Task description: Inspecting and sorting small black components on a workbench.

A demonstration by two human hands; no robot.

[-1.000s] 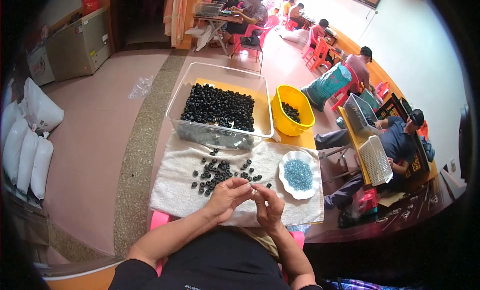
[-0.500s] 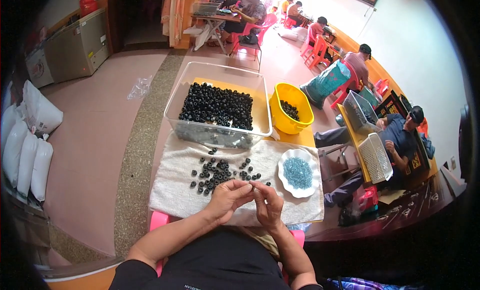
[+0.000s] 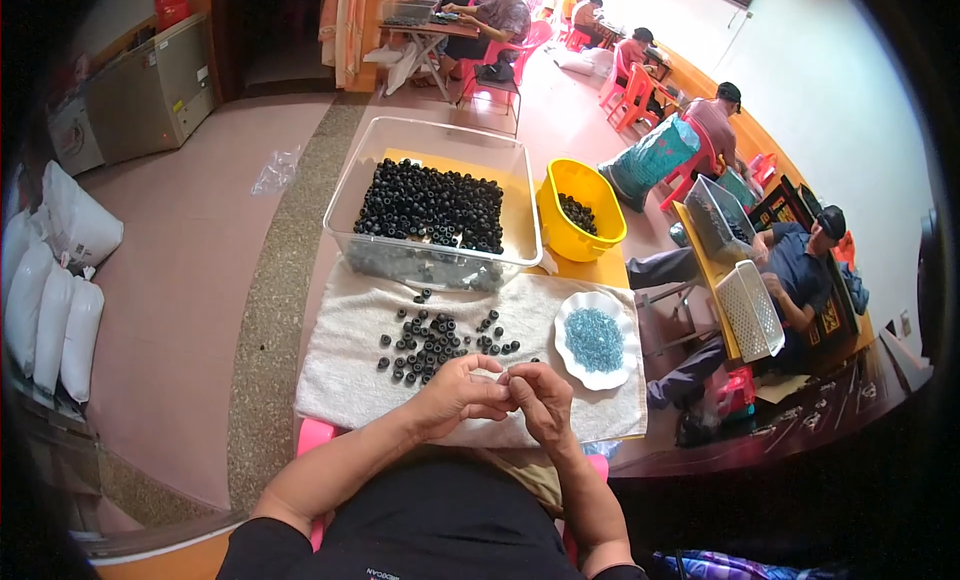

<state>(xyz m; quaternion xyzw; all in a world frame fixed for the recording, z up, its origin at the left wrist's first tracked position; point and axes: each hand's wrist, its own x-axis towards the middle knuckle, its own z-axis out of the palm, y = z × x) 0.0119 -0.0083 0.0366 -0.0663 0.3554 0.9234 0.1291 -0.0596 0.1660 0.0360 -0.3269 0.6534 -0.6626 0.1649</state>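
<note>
My left hand [image 3: 462, 391] and my right hand [image 3: 543, 400] meet above the front of a white towel [image 3: 340, 370], fingertips pinched together. Whatever lies between them is too small and covered to make out. Just beyond the fingers, small black round pieces with a hole in the middle [image 3: 432, 342] are scattered on the towel. To the right of my right hand is a white wavy-edged plate [image 3: 570, 371] holding many tiny clear blue pieces [image 3: 597, 340].
Behind the towel stands a clear plastic bin [image 3: 385, 248] with many black pieces; beside it is a yellow tub [image 3: 573, 242] with more. A co-worker [image 3: 800, 270] sits at a table on the right. White sacks [image 3: 80, 325] stand at the left.
My fingers have shifted their pinch, with the right hand turned slightly and moved a little to the right. The view has shifted slightly; the scattered black pieces look much the same.
</note>
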